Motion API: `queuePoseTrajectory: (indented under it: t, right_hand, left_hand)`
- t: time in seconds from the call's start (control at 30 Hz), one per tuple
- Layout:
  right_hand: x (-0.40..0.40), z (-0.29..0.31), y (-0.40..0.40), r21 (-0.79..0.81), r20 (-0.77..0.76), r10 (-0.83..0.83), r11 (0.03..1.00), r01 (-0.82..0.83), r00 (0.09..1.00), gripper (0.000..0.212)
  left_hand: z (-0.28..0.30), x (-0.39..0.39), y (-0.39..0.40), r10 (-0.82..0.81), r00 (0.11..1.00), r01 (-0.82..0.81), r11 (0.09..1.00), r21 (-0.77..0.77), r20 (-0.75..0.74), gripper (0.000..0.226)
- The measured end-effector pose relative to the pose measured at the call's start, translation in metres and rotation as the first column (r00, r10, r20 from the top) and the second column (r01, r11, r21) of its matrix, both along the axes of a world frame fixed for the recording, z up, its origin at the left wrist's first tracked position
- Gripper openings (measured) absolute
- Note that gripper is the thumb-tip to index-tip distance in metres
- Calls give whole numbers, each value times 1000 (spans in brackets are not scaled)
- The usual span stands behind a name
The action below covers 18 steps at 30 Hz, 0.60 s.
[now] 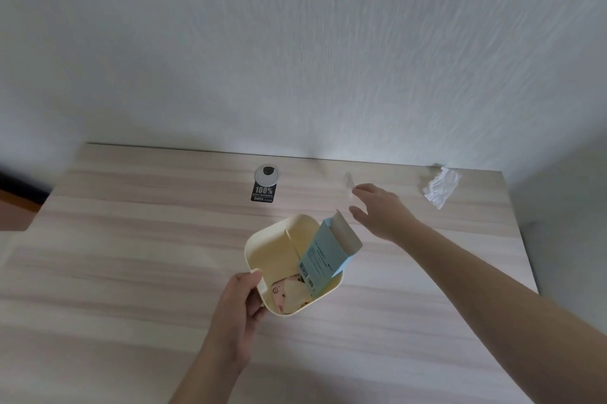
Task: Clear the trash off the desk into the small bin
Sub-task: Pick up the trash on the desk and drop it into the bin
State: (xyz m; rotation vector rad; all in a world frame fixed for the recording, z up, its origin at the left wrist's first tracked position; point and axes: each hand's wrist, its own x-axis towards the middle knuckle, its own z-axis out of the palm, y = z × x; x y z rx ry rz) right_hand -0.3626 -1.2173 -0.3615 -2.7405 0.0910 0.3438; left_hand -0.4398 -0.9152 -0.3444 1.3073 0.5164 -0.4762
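Reaching with fingers spread and empty, the right hand (pixel 377 209) neared a clear scrap (pixel 348 180); crumpled paper (pixel 441 186) lay far right on the table (pixel 131 255). The left hand (pixel 241 301) gripped the bin (pixel 262 242) (its box (pixel 328 252) leaned out and could topple if jostled).

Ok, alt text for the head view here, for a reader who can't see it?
A left hand grips the rim of a small cream bin on a pale wood desk, an open blue carton poking out of it. The right hand, fingers spread, reaches towards the far edge; crumpled white paper lies at the far right corner.
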Motion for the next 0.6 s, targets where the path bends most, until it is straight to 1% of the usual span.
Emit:
queuePoseTrajectory:
  t: [0.07, 0.13, 0.23, 0.3, 0.37, 0.47, 0.5, 0.53, 0.6]
  right_hand:
    - [-18, 29, 1, 50, 105, 1, 999, -6, 994, 45]
    - [-36, 61, 3, 80, 206, -14, 997, -3, 979, 40]
    - [-65, 113, 9, 157, 315, -48, 988, -2, 948, 33]
    - [-83, 145, 16, 172, 390, -27, 984, -43, 920, 30]
    - [-102, 171, 25, 156, 449, 28, 982, -110, 893, 29]
    - [-128, 192, 40, 82, 472, 149, 974, -211, 869, 28]
    - [-135, 193, 43, 60, 454, 191, 968, -244, 870, 26]
    - [-140, 192, 47, 45, 407, 231, 961, -272, 884, 26]
    - [-149, 183, 52, -26, 260, 307, 950, -312, 915, 30]
  left_hand:
    - [2, -3, -5, -20, 1000, 20, 1000, -7, -18, 14]
    - [5, -5, -10, -47, 999, 47, 999, 4, -17, 19]
    - [12, -11, -20, -111, 994, 109, 989, 97, 17, 23]
    - [17, -16, -27, -131, 991, 127, 983, 133, 24, 23]
    - [23, -20, -34, -144, 989, 139, 982, 125, 33, 22]
    - [32, -23, -44, -181, 983, 177, 980, 88, 36, 22]
    - [34, -24, -48, -192, 981, 190, 980, 63, 32, 21]
    - [36, -25, -51, -199, 979, 198, 980, 36, 34, 19]
    - [40, -27, -56, -212, 976, 212, 977, -2, 47, 18]
